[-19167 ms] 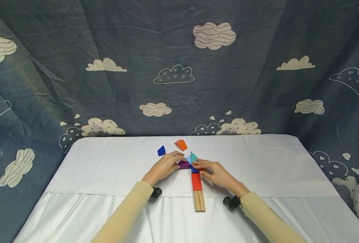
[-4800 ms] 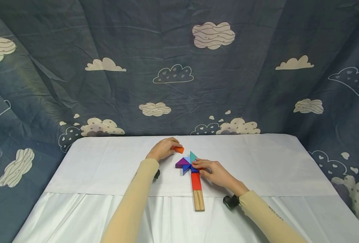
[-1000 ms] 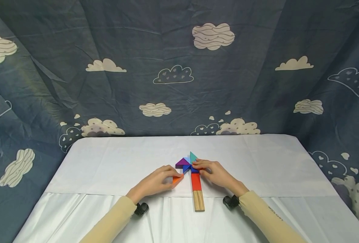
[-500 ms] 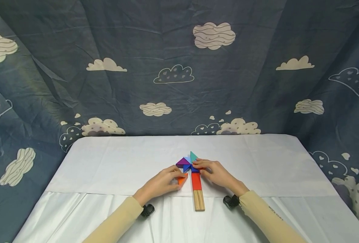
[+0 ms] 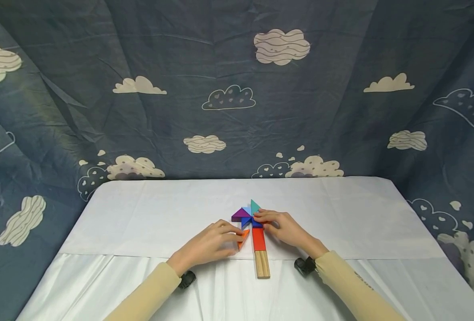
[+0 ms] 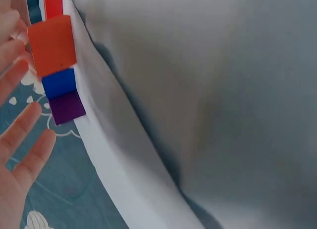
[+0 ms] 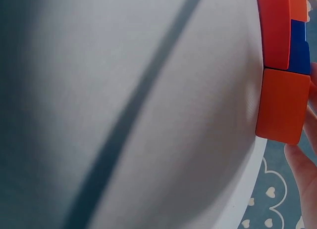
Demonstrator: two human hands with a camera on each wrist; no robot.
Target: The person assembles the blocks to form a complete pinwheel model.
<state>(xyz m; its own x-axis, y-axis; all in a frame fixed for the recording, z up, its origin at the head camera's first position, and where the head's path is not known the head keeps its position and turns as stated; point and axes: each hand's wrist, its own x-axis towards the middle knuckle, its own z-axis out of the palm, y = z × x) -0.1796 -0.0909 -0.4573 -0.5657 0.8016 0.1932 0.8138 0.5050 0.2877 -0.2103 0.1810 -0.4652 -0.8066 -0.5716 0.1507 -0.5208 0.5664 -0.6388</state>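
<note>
In the head view my left hand [image 5: 210, 243] pinches an orange triangular block [image 5: 243, 239] between thumb and fingers, just left of the red block [image 5: 258, 240]. In the left wrist view its other fingers are spread beside the orange block [image 6: 53, 46]. My right hand [image 5: 285, 228] holds a red-orange block [image 7: 283, 105], mostly covered by its fingers in the head view, against the blue block [image 5: 257, 224]. A fan of triangles meets there: purple [image 5: 241, 215], light blue [image 5: 246, 210], teal [image 5: 254, 207] and a second blue triangle [image 5: 245, 222].
A bare wooden block [image 5: 262, 265] continues the column below the red one, toward the wearer. Everything lies on a white-covered table [image 5: 341, 218]. Behind it hangs a dark curtain [image 5: 329, 125] printed with clouds.
Earlier my left hand worked at the fan, then took the orange block from the back. Within the last second it has slid and turned that block rightward toward the column. My right hand stays put.
</note>
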